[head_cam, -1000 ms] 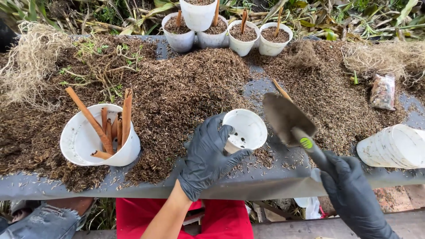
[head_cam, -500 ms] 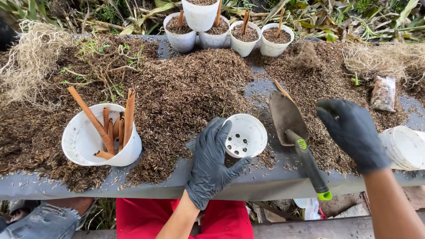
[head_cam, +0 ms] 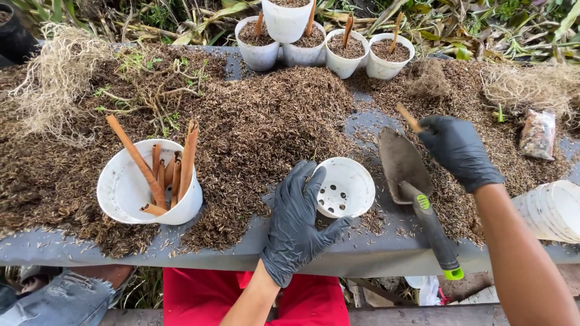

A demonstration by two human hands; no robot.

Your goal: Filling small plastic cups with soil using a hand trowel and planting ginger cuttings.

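My left hand (head_cam: 296, 220), in a black glove, grips the side of a small white pot (head_cam: 345, 187). The pot is tilted toward me, showing an empty inside with drain holes. My right hand (head_cam: 459, 151), also gloved in black, pinches the near end of a thin brown stick (head_cam: 408, 117) lying on the brown husk substrate. Between my hands a dirty metal trowel (head_cam: 406, 164) lies flat on the grey table (head_cam: 362, 253). Its dark handle with a green tip (head_cam: 452, 273) points toward me.
A large heap of brown husk substrate (head_cam: 266, 121) covers the table's middle. A white tub (head_cam: 124, 196) with several brown sticks sits left. Several filled white pots (head_cam: 344, 51) stand at the back, stacked empty pots (head_cam: 553, 211) at right, dry roots (head_cam: 54, 78) far left.
My right hand put the trowel down on the table, then reached forward and closed on the brown stick. My left hand has kept hold of the pot.
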